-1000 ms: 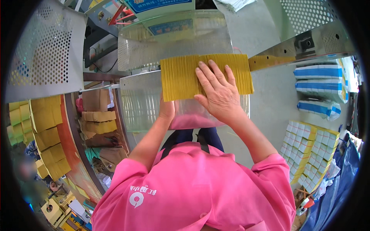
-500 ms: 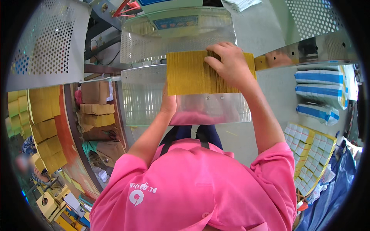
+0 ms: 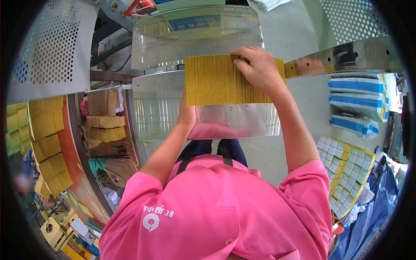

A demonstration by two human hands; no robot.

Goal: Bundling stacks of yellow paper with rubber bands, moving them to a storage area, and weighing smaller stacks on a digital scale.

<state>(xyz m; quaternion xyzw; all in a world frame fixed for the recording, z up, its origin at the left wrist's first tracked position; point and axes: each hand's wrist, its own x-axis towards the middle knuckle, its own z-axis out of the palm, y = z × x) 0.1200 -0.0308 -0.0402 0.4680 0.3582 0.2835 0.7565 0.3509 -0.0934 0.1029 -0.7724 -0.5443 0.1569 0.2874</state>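
A thick stack of mustard-yellow paper sheets point(image 3: 210, 82) stands on edge over a shiny metal tray, its many thin edges facing up. My left hand point(image 3: 187, 113) supports the stack's left end; its fingers are mostly hidden behind and under the paper. Over the right part of the stack, my right hand point(image 3: 262, 73) bends its thumb and fingers onto the upper edges, where small gaps show between some sheets. The shiny tray point(image 3: 158, 115) lies below the stack, in front of my body.
A clear cover point(image 3: 195, 41) stands behind the tray. A metal rail point(image 3: 342, 58) runs off to the right. At left, a shelf holds yellow paper stacks point(image 3: 45, 147), with a person point(image 3: 27, 173) beyond. Blue-and-white packages point(image 3: 355, 104) and bundled white blocks point(image 3: 346, 173) sit at right.
The stack and both hands stay nearly in place. My right fingers have curled a little more over the sheet edges, and the whole view has shifted slightly.
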